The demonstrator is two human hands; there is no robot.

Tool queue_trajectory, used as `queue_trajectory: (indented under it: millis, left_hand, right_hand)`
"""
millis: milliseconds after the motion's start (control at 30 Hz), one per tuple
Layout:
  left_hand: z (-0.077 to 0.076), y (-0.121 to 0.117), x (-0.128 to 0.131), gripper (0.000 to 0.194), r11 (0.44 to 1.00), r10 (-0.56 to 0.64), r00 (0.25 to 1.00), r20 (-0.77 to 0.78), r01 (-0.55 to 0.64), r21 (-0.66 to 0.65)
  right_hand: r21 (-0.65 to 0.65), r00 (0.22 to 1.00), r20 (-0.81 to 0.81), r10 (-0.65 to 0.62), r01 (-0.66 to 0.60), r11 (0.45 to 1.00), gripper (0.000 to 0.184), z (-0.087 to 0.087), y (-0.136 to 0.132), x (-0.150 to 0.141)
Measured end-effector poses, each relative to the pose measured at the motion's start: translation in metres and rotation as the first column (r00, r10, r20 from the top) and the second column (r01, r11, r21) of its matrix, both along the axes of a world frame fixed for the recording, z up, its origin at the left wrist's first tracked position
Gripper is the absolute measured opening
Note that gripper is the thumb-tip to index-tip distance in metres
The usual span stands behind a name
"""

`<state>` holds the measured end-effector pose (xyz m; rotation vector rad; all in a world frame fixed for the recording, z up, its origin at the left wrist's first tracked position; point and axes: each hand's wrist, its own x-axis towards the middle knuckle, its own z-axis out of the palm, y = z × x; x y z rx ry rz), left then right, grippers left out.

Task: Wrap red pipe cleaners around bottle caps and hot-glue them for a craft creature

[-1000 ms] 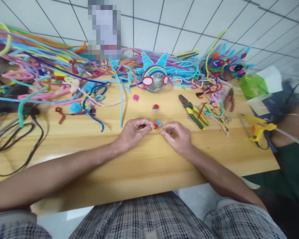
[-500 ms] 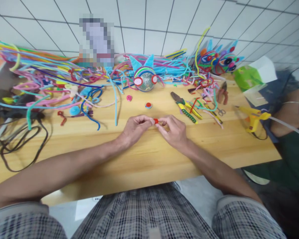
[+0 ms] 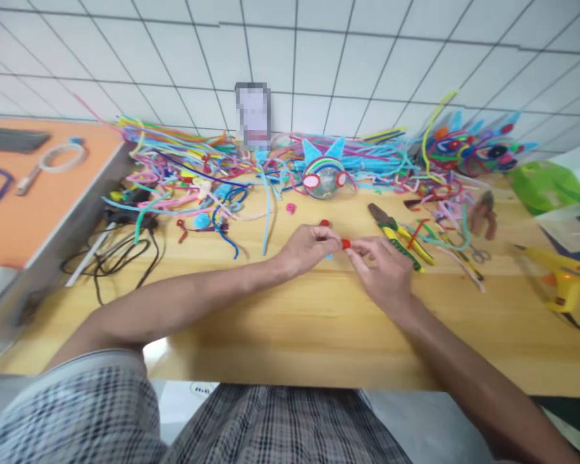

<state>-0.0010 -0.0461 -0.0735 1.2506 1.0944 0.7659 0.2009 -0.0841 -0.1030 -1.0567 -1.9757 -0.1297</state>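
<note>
My left hand (image 3: 314,248) and my right hand (image 3: 381,264) meet over the middle of the wooden table. Between their fingertips they pinch a small red coil (image 3: 346,244), which looks like rolled pipe cleaner; fingers cover part of it. Just behind my left hand lies a small red disc (image 3: 324,223), partly hidden. A bit of light blue shows under the left fingers, too covered to name. Farther back sits a clear ball (image 3: 325,183) with light blue pointed ears and two red-rimmed pink discs. A small pink coil (image 3: 290,208) lies to its left.
Yellow-and-green pliers (image 3: 396,237) lie right of my hands, with a yellow glue gun (image 3: 560,283) farther right. Pipe cleaners (image 3: 193,167) are heaped along the wall. Black cables (image 3: 111,258) coil at left. Two decorated heads (image 3: 497,151) stand at back right; a phone-like object (image 3: 254,113) leans upright.
The view has swung left, bringing an orange table into sight. Both hands still pinch the red coil. My left hand now partly covers the red disc that lay in plain sight.
</note>
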Motion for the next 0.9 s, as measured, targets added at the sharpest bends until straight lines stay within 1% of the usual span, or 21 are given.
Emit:
queue_trajectory:
  millis: [100,300,433,533,600,700,800,900]
  left_hand:
    - [-0.006,-0.002,-0.005,0.015,0.999,-0.023,1.0,-0.009,0.024,0.023]
    - [-0.013,-0.004,-0.016,0.019,0.991,-0.09,0.99,-0.111,0.1,0.091]
    - [-0.014,0.003,-0.021,0.017,0.972,-0.155,0.977,-0.146,0.178,0.156]
    - [-0.015,0.011,-0.022,0.015,0.949,-0.214,0.968,-0.129,0.237,0.209]
    - [-0.015,0.015,-0.021,0.015,0.939,-0.238,0.965,-0.11,0.258,0.226]
    - [-0.013,0.018,-0.019,0.017,0.936,-0.232,0.964,-0.13,0.258,0.238]
    - [-0.013,0.017,-0.018,0.019,0.931,-0.203,0.957,-0.208,0.254,0.262]
    - [-0.013,0.016,-0.02,0.022,0.904,-0.165,0.928,-0.335,0.278,0.325]
  right_hand:
    - [0.036,0.999,0.031,0.02,-0.022,0.999,0.008,-0.001,-0.001,-0.002]
    - [0.066,0.991,0.133,0.018,-0.027,0.997,0.005,-0.003,-0.004,-0.006]
    - [0.048,0.988,0.154,-0.003,-0.005,0.999,0.006,-0.003,-0.005,-0.005]
    - [0.026,0.985,0.171,-0.009,0.004,1.0,0.008,-0.003,-0.002,-0.002]
    - [0.045,0.984,0.18,-0.01,0.002,0.999,0.007,-0.003,0.001,0.0]
    - [0.052,0.984,0.178,-0.012,0.003,0.999,0.007,-0.004,0.005,0.003]
    - [-0.022,0.985,0.174,-0.006,0.01,1.0,0.01,-0.007,0.007,0.003]
    - [-0.09,0.985,0.172,-0.005,0.021,0.996,0.011,-0.012,0.006,0.001]
